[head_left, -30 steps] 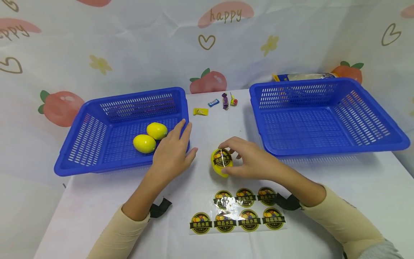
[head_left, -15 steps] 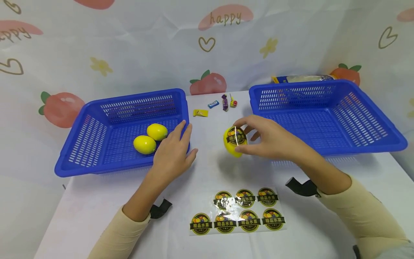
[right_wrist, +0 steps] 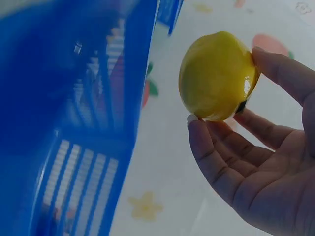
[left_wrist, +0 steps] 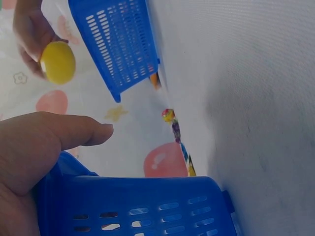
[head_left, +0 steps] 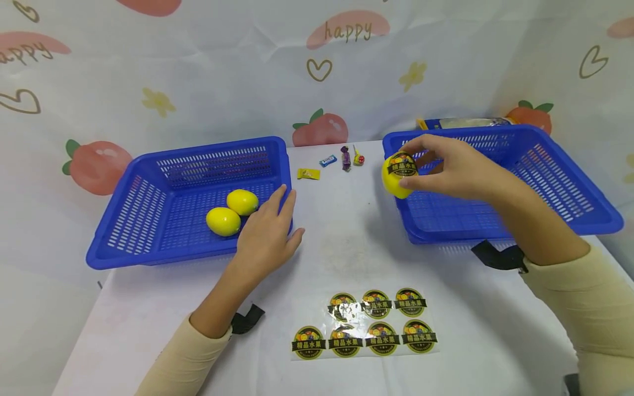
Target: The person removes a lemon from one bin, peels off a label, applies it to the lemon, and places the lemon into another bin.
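Note:
My right hand [head_left: 448, 168] grips a yellow lemon with a round dark label [head_left: 398, 174] in the air, over the near left corner of the right blue basket [head_left: 584, 217]. The right wrist view shows the same lemon [right_wrist: 216, 76] pinched between thumb and fingers, beside the right basket's wall [right_wrist: 106, 103]. My left hand [head_left: 267, 234] rests with straight fingers on the front right rim of the left blue basket [head_left: 124, 225], which holds two plain yellow lemons [head_left: 223, 220] [head_left: 242, 201]. In the left wrist view the left hand's thumb [left_wrist: 81, 130] lies above the left basket's rim [left_wrist: 147, 189].
A clear sheet of round fruit stickers [head_left: 364, 324] lies on the white table near the front. Several wrapped candies [head_left: 342, 159] lie at the back between the baskets. A blue and silver packet [head_left: 465, 122] sits behind the right basket. A printed cloth hangs behind.
My right hand has lifted the labelled lemon off the table and carried it up and right to the right basket's corner. The left hand has stayed on the left basket.

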A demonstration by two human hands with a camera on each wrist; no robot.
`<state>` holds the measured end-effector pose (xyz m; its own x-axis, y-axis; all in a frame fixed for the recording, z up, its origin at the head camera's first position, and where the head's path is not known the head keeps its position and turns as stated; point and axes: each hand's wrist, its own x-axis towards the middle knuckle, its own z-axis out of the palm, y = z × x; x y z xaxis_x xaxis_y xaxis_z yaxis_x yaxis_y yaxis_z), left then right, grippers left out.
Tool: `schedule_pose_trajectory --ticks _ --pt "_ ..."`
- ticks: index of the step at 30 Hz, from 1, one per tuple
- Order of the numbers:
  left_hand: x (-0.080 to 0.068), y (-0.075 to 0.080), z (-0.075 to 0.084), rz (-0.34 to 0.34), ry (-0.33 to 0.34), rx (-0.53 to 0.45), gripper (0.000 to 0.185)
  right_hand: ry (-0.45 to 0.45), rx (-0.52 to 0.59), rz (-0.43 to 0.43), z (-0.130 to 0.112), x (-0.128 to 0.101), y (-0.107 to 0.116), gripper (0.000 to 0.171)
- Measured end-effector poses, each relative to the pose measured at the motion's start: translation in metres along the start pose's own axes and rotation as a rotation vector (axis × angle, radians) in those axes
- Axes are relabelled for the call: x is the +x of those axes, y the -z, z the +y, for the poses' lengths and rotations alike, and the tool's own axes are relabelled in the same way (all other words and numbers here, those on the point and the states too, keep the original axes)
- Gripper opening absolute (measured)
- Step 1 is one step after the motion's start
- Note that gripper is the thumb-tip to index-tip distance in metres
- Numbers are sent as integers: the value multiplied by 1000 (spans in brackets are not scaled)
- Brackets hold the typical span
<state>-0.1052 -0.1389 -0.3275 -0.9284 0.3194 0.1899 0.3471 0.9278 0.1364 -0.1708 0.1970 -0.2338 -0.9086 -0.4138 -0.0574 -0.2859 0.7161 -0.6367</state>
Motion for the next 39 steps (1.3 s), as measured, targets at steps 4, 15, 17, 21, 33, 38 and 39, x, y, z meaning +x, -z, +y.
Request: schedule_pose_trajectory --ticks 4,15,17,21,33,38,39 --pt "0 0 0 4 1 1 76 -34 -75 -17 9 12 14 61" --pt "1 1 0 -5 9 -3 77 -42 -191 -117 35 46 41 67" --pt "1 0 0 -7 12 -2 77 -29 -221 -132 38 52 42 69" --pt "1 -1 -1 -12 16 -2 78 8 -290 -133 45 62 37 66" --pt "0 0 -1 1 -2 6 77 40 -410 -209 67 77 14 53" --pt "0 0 0 -2 3 7 78 15 -435 -265 64 81 5 50" --pt "0 0 0 -3 4 7 78 5 -445 -271 64 82 4 50"
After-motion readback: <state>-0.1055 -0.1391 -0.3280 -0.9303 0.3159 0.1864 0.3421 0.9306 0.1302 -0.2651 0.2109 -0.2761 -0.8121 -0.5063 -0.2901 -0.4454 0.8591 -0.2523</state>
